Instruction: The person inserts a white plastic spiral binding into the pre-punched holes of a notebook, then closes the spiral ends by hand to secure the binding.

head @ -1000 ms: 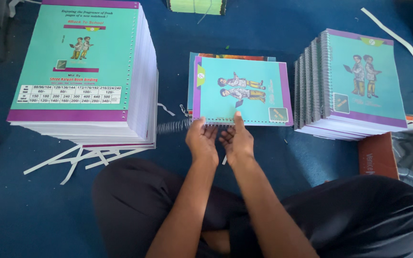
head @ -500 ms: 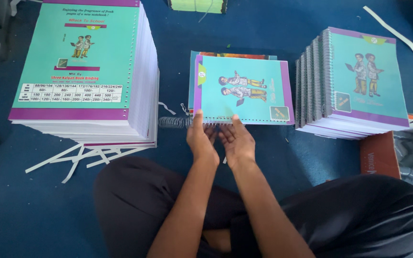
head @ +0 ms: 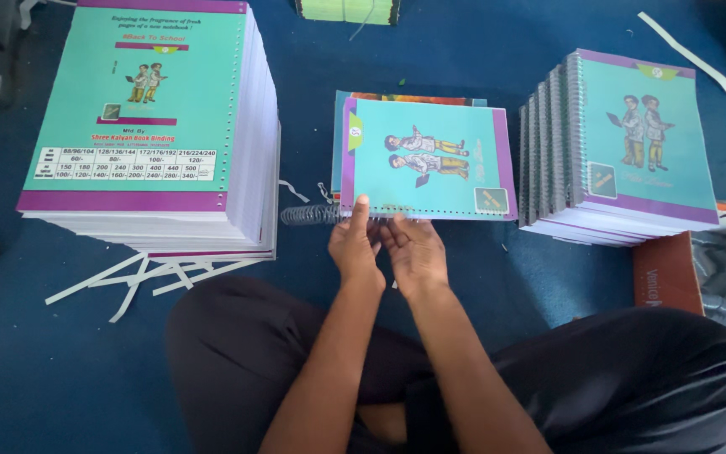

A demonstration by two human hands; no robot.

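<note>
Threading spiral coil (head: 311,215) into notebook (head: 427,158) edge holes; left hand (head: 356,249) fingers pinching edge, right hand (head: 413,252) fingers curled alongside; keeping holes aligned.

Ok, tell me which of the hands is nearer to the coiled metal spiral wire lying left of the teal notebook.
Left. The left hand pinches the teal notebook at its punched lower-left edge, right beside the coiled metal spiral wire. The right hand sits farther right along that edge.

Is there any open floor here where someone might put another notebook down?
Bare blue floor lies left of the knee, below the white paper strips, and between the tall stack and the middle notebook. The coil and both hands, left hand and right hand, crowd its near edge.
</note>
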